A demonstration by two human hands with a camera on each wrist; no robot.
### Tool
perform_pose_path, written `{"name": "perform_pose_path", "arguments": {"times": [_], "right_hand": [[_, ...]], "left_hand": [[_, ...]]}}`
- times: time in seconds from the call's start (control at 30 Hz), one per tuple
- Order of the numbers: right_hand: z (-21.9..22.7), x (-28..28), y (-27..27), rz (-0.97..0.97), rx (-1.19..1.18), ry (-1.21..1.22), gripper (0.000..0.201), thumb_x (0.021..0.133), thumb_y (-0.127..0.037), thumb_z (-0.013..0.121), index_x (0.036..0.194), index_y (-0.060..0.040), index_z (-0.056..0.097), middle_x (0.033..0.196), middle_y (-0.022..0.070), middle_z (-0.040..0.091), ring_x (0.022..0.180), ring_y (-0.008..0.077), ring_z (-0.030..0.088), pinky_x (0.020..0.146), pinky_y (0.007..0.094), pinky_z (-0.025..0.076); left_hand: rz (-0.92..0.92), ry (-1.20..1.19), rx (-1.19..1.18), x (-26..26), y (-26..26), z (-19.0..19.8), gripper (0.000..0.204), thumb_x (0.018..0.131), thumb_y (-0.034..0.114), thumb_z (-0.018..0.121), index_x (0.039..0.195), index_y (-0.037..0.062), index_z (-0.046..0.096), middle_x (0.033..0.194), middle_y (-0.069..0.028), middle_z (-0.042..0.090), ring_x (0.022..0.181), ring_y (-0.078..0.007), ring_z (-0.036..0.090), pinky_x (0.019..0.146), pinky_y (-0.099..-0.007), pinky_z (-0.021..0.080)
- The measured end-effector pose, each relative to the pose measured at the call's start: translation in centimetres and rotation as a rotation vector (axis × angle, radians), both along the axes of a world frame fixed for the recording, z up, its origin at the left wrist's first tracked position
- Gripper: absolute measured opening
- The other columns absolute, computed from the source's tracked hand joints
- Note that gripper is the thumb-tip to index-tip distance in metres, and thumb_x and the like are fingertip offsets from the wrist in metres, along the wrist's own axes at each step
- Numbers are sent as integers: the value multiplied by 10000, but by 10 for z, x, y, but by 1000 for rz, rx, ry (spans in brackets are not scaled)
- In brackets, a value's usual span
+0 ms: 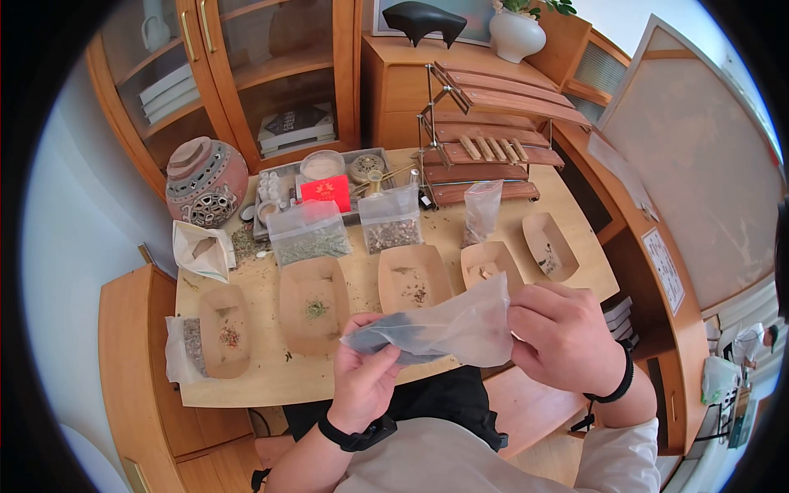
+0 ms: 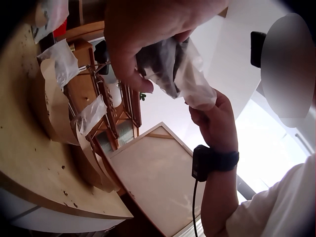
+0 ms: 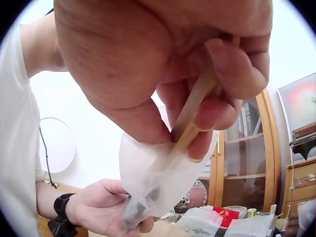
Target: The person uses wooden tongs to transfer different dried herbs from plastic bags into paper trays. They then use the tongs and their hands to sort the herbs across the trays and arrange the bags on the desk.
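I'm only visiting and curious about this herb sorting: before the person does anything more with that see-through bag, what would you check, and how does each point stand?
1. Left hand grips the bag at its dark, filled end: ok.
2. Right hand pinches the other end: ok.
3. Wooden stick secure in right fingers: ok.
4. Bag mouth open: cannot tell.
5. A paper tray lies on the table beyond the bag: ok.
6. Table free of spilled bits: not ok, crumbs scattered.
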State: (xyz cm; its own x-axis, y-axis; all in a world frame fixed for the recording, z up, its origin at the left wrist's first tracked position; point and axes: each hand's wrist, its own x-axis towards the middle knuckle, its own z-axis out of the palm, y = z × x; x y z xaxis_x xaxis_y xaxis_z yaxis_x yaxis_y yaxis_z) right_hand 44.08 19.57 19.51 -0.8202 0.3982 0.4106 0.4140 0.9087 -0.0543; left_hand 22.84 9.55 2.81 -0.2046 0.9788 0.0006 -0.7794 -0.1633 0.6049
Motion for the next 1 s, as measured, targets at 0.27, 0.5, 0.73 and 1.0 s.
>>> {"name": "perform_pose_path", "arguments": {"times": [0.27,0.5,0.73,1.0], "right_hand": [[10,12,6,11,-187,64,145,764,-26,787,881,-80,721,824,34,668,681,245,656,581,354,530],[18,30,15,-66,-339,105,149,779,35,782,912,-23,751,798,89,681,683,250,671,580,324,534],[27,53,26,-128,-431,199,101,833,27,767,931,7,756,802,71,701,626,138,646,527,257,507],[15,41,19,-121,-383,125,174,785,11,798,950,-32,762,825,76,692,693,214,666,582,306,522]], "left_hand": [[-24,-46,-44,-5,0,6,396,950,80,600,1321,81,462,1322,-162,613,1283,-356,608,1059,-598,522],[-65,-210,14,-7,0,1,418,949,47,603,1352,70,494,1333,-132,617,1271,-312,606,1098,-532,486],[-56,-198,-50,-9,0,-4,460,936,182,602,1381,138,492,1424,-169,559,1387,-398,502,1128,-673,411],[-111,-163,-43,-4,3,-7,459,936,179,604,1377,139,482,1421,-178,561,1379,-400,512,1116,-681,426]]}}
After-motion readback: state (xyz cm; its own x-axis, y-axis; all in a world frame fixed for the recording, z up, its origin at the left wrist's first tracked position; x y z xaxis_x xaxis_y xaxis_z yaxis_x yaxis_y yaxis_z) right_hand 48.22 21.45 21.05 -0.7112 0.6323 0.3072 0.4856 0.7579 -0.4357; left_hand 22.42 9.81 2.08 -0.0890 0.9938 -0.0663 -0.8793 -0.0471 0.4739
